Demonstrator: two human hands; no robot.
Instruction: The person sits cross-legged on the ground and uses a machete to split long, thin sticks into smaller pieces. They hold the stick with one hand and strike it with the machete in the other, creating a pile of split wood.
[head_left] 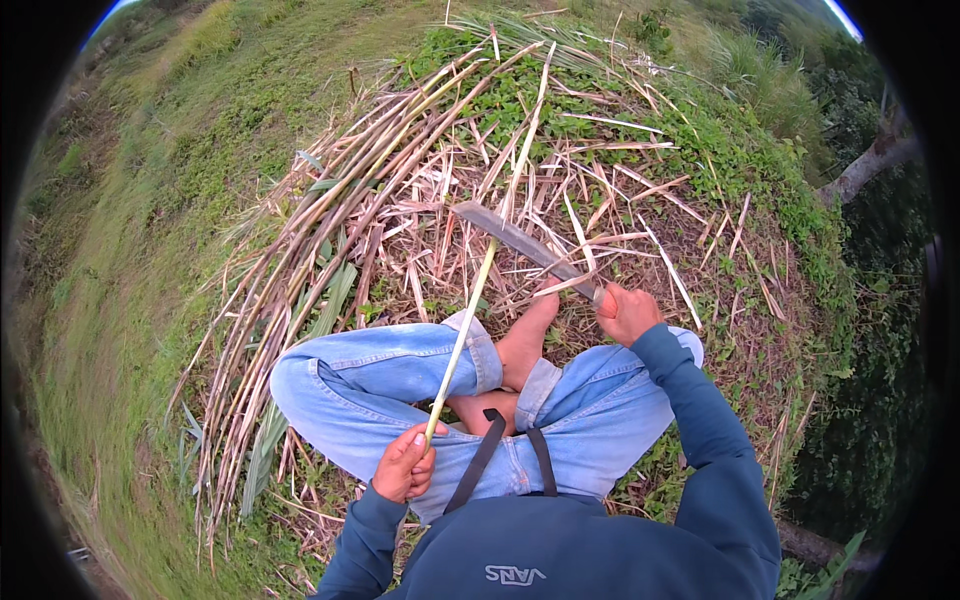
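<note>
Your left hand (405, 462) clasps a slender pale-green plant stalk (459, 345) pointing just past twelve o'clock: likely light, springy, best held at this near end. Your right hand (628, 314) grips a grey metal machete (530, 246).

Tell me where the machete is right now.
In the head view, the machete is just above and right of centre, held in the right grip and crossing over the pale stalk held in the left grip.
</note>
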